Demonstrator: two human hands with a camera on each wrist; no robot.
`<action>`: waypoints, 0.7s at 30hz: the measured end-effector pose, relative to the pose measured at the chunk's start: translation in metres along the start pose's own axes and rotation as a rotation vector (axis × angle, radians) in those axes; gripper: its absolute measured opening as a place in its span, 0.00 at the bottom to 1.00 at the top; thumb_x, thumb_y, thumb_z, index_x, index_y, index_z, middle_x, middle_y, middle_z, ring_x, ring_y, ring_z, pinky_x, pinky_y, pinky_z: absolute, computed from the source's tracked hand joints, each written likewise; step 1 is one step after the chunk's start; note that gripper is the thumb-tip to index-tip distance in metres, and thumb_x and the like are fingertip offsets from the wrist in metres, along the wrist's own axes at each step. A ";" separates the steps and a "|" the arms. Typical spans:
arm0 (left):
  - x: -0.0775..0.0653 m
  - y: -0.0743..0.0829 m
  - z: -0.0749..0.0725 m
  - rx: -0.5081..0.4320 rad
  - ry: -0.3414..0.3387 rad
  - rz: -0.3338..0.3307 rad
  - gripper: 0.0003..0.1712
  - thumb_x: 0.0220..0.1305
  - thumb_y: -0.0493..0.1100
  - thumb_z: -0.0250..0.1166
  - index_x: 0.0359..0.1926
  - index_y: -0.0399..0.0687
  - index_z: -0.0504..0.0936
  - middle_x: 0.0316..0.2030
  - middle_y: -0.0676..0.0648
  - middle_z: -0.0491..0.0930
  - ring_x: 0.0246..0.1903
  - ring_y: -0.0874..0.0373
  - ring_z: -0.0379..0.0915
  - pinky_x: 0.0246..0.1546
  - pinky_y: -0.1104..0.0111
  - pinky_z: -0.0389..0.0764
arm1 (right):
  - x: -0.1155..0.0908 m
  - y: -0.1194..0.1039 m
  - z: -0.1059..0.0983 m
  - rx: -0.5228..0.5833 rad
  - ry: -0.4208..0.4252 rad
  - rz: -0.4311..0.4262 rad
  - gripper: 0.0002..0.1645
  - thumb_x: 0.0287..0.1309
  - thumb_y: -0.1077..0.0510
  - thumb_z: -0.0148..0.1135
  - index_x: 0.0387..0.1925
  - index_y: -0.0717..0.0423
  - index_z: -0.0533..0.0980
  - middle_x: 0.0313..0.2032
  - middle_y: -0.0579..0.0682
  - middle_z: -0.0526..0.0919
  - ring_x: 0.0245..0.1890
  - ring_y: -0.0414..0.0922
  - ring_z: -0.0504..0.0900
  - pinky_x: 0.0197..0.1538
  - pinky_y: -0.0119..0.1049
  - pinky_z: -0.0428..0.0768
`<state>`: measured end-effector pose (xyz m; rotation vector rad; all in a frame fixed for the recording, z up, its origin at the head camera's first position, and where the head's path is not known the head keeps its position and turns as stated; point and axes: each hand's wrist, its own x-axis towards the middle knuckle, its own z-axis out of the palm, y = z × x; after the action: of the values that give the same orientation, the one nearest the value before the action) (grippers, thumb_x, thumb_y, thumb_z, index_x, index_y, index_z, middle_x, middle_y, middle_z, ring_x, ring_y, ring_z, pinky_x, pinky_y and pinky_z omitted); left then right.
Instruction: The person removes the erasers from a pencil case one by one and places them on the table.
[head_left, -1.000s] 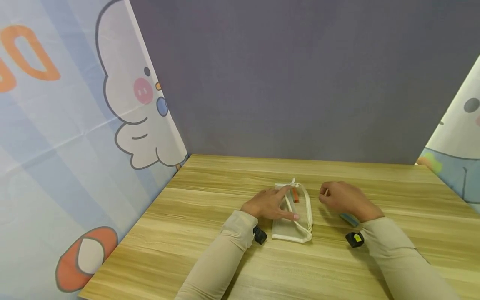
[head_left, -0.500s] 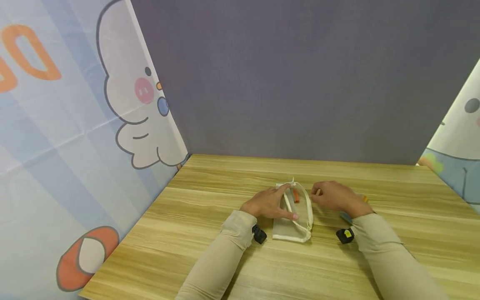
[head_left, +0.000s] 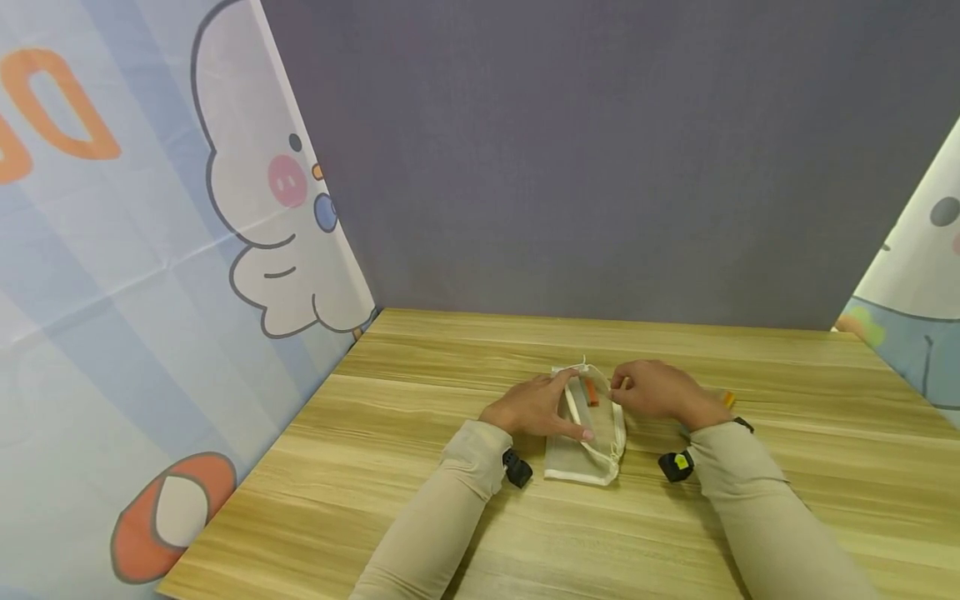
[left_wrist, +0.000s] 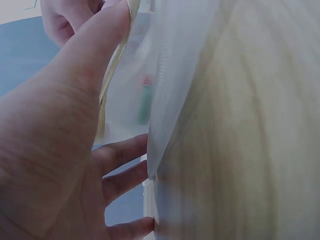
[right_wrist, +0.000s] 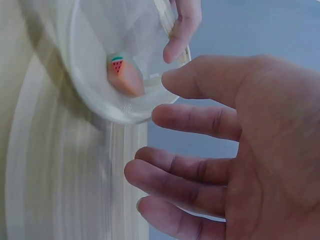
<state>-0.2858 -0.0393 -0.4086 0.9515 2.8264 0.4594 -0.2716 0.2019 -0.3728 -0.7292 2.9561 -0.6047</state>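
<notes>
A white translucent drawstring bag (head_left: 588,458) lies on the table with its mouth held wide. My left hand (head_left: 536,406) spreads thumb and fingers along the near-left side of that mouth; in the left wrist view its fingers touch the mesh. Inside the bag is a small orange block (right_wrist: 126,80) with a watermelon slice on it. A blurred green piece (left_wrist: 145,102) shows through the mesh in the left wrist view. My right hand (head_left: 660,390) is at the bag's right rim, with the rim between thumb and forefinger and a small gap visible there.
Under and behind my right wrist, a small orange-yellow item (head_left: 728,400) shows on the wooden table (head_left: 420,375). A blue piece beside it is mostly hidden by the wrist. A grey panel (head_left: 570,167) stands along the table's back edge, with a printed cloth (head_left: 172,275) at left.
My right hand has moved left to the bag's rim, uncovering the orange-yellow item and covering most of the blue piece. The left hand stays nearly still at the bag.
</notes>
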 end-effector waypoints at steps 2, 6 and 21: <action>0.000 -0.001 0.000 -0.005 0.000 -0.005 0.62 0.51 0.80 0.65 0.80 0.68 0.47 0.70 0.51 0.66 0.65 0.55 0.66 0.58 0.57 0.75 | 0.002 -0.002 0.000 0.000 -0.004 -0.002 0.08 0.66 0.52 0.62 0.37 0.50 0.83 0.34 0.45 0.84 0.28 0.40 0.78 0.32 0.42 0.77; 0.001 -0.002 0.000 -0.004 -0.004 -0.017 0.61 0.51 0.81 0.64 0.80 0.71 0.46 0.71 0.53 0.65 0.65 0.55 0.66 0.59 0.56 0.75 | 0.004 -0.007 0.000 0.016 -0.018 -0.006 0.10 0.67 0.53 0.60 0.40 0.54 0.82 0.31 0.45 0.82 0.24 0.40 0.75 0.29 0.40 0.75; 0.002 -0.003 0.002 0.007 -0.005 -0.010 0.63 0.50 0.81 0.63 0.80 0.69 0.45 0.71 0.52 0.65 0.65 0.54 0.67 0.58 0.57 0.75 | 0.015 -0.015 0.009 -0.058 0.012 0.089 0.10 0.60 0.45 0.68 0.36 0.45 0.82 0.39 0.50 0.78 0.32 0.45 0.74 0.30 0.43 0.74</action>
<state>-0.2891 -0.0399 -0.4118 0.9382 2.8291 0.4459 -0.2767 0.1795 -0.3745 -0.5965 3.0092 -0.5218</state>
